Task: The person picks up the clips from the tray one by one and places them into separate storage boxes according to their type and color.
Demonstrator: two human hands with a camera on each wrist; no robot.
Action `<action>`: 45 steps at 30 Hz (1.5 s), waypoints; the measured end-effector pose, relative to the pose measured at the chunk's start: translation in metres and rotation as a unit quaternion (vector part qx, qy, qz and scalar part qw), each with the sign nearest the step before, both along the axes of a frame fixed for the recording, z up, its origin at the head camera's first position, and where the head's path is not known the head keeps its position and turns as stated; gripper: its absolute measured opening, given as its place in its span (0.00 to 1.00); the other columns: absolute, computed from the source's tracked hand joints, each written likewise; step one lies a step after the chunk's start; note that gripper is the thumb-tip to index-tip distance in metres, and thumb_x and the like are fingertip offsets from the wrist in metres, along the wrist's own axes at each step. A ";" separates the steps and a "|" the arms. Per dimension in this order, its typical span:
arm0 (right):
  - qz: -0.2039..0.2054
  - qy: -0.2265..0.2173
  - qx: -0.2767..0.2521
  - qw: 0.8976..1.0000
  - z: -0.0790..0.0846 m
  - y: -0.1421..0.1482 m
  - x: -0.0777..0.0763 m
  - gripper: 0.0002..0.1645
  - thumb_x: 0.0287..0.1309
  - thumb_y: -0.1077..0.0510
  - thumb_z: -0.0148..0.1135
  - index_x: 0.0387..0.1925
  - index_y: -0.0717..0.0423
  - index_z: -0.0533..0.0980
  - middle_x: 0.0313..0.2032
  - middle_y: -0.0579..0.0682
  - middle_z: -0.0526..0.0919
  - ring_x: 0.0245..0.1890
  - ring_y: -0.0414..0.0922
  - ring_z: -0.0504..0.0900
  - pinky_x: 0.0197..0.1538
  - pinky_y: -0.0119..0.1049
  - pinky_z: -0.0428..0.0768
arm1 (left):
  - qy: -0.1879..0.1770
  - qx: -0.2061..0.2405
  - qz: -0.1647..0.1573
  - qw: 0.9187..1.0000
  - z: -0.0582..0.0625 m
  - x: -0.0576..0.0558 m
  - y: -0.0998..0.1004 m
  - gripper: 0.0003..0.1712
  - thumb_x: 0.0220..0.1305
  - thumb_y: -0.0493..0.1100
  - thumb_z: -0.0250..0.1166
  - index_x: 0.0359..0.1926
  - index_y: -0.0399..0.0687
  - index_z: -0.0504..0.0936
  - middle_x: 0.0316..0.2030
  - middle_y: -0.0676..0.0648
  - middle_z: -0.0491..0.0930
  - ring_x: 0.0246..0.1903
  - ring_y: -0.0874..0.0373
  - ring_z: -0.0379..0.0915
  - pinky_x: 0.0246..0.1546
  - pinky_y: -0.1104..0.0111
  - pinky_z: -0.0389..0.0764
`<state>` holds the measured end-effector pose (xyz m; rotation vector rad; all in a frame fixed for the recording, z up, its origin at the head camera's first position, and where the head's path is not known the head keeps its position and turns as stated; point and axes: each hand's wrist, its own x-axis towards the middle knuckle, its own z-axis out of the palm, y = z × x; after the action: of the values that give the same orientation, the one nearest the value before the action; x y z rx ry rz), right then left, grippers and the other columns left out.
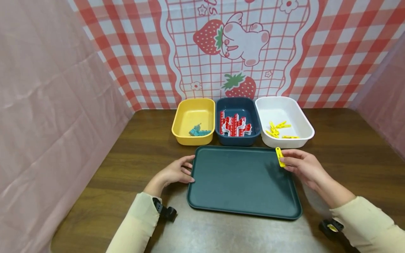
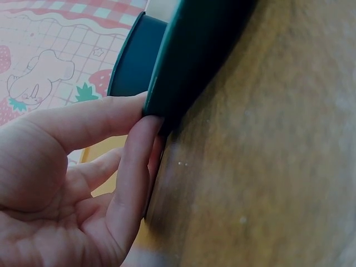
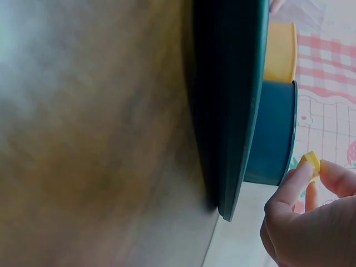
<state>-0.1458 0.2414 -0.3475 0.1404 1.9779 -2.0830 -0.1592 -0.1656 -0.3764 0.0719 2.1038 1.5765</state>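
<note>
My right hand (image 1: 305, 167) pinches a small yellow plastic clothespin (image 1: 280, 157) between thumb and fingers. It is held over the far right corner of a dark green tray (image 1: 240, 182). In the right wrist view, the clothespin (image 3: 312, 162) shows as a short yellow end between the fingertips. At the tray's left side, my left hand (image 1: 175, 172) touches the rim with thumb and fingers spread along it. Seen from the left wrist, two fingertips meet the tray edge (image 2: 161, 72). More yellow clothespins (image 1: 273, 130) lie in a white bin (image 1: 307, 131) behind the tray.
Left of the white bin stand a navy bin (image 1: 237, 141) with several red-and-white wrapped pieces (image 1: 234, 124) and a yellow bin (image 1: 192, 140) with teal pieces (image 1: 199, 131). All three line the back of the wooden table (image 1: 120, 168), before a strawberry-print curtain (image 1: 145, 59).
</note>
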 end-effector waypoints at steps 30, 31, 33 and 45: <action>-0.115 0.159 0.290 0.937 0.016 -0.001 -0.044 0.25 0.60 0.56 0.60 0.53 0.69 0.72 0.47 0.61 0.72 0.29 0.32 0.73 0.33 0.22 0.78 | 0.005 0.006 -0.006 1.000 -0.002 0.000 -0.002 0.50 0.46 0.20 0.66 0.70 0.45 0.56 0.49 0.38 0.64 0.40 0.51 0.69 0.37 0.62 0.81; -0.117 0.158 0.291 0.936 0.016 0.000 -0.047 0.25 0.60 0.56 0.60 0.53 0.69 0.72 0.47 0.61 0.72 0.29 0.32 0.73 0.33 0.23 0.78 | 0.007 0.005 -0.007 1.000 -0.001 0.000 -0.002 0.50 0.46 0.20 0.66 0.70 0.45 0.56 0.49 0.38 0.64 0.40 0.51 0.69 0.37 0.62 0.82; -0.123 0.148 0.294 0.936 0.016 0.002 -0.051 0.25 0.60 0.55 0.60 0.54 0.68 0.72 0.48 0.60 0.71 0.30 0.34 0.73 0.33 0.23 0.79 | 0.008 0.005 -0.007 1.000 -0.001 0.000 -0.002 0.50 0.46 0.20 0.66 0.70 0.45 0.56 0.49 0.38 0.64 0.41 0.51 0.69 0.37 0.62 0.81; -0.139 0.127 0.316 0.930 0.015 0.006 -0.071 0.27 0.61 0.53 0.57 0.57 0.65 0.71 0.52 0.62 0.69 0.37 0.47 0.72 0.29 0.20 0.75 | -0.001 0.005 0.004 1.000 -0.001 0.000 -0.001 0.50 0.47 0.19 0.65 0.69 0.46 0.57 0.49 0.39 0.65 0.40 0.51 0.69 0.37 0.62 0.82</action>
<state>-0.2167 0.2476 -0.3320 0.3008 2.8805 -1.5781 -0.1591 -0.1669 -0.3776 0.0663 2.0974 1.5915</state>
